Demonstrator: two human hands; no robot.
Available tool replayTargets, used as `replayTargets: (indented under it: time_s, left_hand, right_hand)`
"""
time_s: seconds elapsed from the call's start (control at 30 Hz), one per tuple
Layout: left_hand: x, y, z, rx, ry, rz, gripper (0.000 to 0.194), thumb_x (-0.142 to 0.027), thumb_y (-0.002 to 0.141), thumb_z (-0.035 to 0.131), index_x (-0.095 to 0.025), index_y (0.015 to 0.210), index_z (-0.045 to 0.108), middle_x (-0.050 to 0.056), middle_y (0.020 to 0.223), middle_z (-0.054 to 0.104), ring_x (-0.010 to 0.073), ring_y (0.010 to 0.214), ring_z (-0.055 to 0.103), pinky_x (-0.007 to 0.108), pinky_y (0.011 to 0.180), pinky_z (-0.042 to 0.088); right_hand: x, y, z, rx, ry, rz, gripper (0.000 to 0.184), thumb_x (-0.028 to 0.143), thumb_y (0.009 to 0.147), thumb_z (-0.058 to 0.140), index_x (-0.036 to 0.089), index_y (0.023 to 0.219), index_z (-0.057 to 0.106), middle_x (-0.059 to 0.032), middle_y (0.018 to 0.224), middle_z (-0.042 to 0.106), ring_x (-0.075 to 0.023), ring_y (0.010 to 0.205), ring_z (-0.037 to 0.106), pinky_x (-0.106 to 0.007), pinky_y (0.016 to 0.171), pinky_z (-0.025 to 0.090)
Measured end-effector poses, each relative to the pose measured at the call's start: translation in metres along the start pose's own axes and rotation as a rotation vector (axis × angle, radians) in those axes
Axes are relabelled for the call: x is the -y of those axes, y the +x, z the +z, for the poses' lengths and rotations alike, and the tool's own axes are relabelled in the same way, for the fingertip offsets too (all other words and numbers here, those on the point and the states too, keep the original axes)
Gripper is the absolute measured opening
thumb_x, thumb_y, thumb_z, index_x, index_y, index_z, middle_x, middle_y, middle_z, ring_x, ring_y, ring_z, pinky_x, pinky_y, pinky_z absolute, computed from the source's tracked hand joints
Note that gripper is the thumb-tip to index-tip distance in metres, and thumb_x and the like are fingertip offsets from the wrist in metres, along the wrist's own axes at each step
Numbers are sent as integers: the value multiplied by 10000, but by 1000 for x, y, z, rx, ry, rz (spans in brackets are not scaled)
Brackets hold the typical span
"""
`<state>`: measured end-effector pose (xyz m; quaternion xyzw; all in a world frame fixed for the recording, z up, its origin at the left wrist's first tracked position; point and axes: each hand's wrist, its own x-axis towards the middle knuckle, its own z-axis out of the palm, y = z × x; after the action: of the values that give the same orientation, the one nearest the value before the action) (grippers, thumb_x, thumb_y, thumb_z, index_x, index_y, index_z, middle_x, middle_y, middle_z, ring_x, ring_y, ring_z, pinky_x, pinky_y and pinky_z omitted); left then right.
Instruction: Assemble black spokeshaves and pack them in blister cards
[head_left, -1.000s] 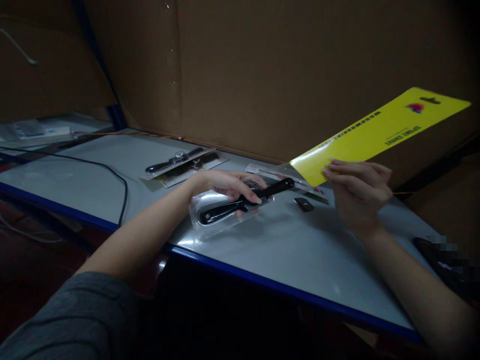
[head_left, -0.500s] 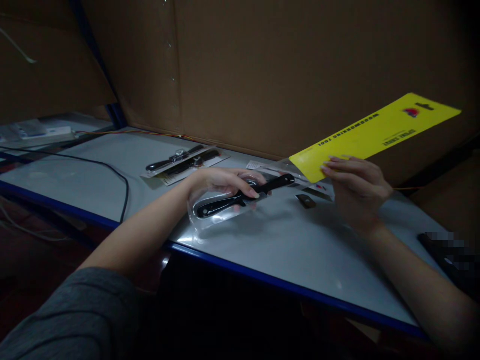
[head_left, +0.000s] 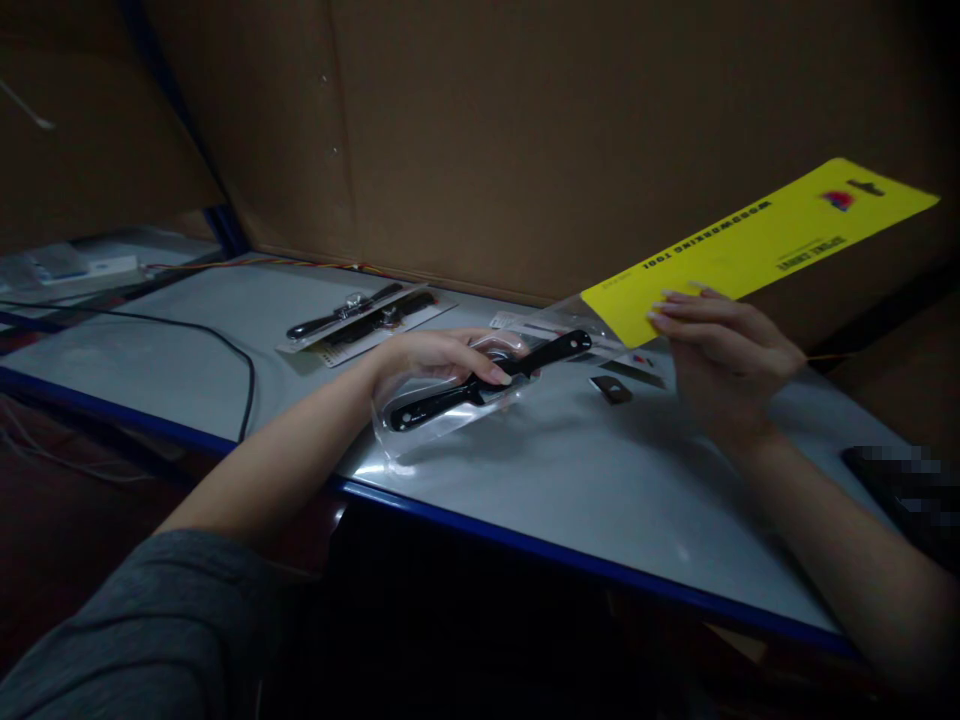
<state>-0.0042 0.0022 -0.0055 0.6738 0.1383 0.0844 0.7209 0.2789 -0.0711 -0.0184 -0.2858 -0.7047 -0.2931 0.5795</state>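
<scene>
Now that the yellow card (head_left: 757,240) sits slightly higher, your right hand (head_left: 724,365) pinches its edge. Your left hand (head_left: 442,358) grips the clear blister pack (head_left: 420,425) over a black-handled tool (head_left: 480,388)

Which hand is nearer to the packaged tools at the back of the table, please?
Left hand: just in front of the packaged tools. Right hand: far to their right.

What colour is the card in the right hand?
The card is bright yellow, best seen in the head view.
</scene>
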Motion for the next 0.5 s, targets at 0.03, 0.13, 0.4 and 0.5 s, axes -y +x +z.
replayTargets:
  time_s: [0.03,0.13,0.4,0.5]
  left_hand:
    - [0,-1,1,-10,-21,-9,480,-199,619,736,-204,1080,601,13,973,652,125,757,645,209,648,522]
    - [2,-2,4,-42,-80,-38,533,-206,622,731,-243,1129,567,17,1059,627,140,742,651,272,658,539]
    - [2,1,9,-119,-60,-110,582,-198,594,756,-221,1146,574,45,1014,646,161,762,652,317,717,531]
    - [0,0,14,-105,-84,-146,567,-236,606,762,-210,1140,574,55,981,653,181,747,657,349,704,537]
  right_hand:
    - [1,0,0,-6,8,0,306,8,712,652,254,882,716,-8,915,706,-180,853,666,-425,872,531]
    - [6,-2,1,31,44,-26,339,-24,698,645,229,914,711,-33,955,702,-194,865,666,-420,843,549]
    - [13,-11,3,215,39,-3,493,-14,743,585,263,1151,588,-24,1023,693,-184,923,663,-349,826,555]
    - [18,-12,3,316,82,0,522,-21,753,543,264,1190,547,-12,1051,685,-185,961,651,-351,845,546]
